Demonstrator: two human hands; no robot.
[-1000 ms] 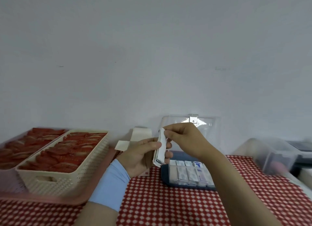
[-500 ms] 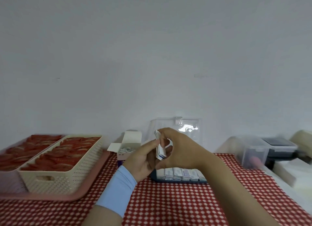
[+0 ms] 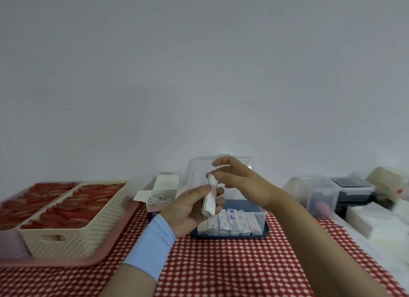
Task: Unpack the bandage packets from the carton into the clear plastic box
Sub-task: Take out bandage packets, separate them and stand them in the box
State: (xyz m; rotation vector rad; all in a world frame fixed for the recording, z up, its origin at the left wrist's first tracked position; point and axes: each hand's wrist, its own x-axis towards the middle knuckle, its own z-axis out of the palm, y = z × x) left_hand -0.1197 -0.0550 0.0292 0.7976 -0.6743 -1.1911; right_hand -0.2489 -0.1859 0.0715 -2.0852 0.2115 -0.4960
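Head view: left hand [image 3: 188,209] grips bandage packets [image 3: 210,197] in front of the clear plastic box [image 3: 261,218].
Spread wide, the right hand [image 3: 242,181] sits just beside the packets' top; the open carton [image 3: 162,199] stands left of the box.

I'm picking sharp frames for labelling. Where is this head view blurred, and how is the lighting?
Head view: the right edge is smeared, so the small clear tub and dark-lidded box look soft; the packets in the left hand are fairly sharp; the cream basket is slightly soft; lighting is flat, no hard shadows.
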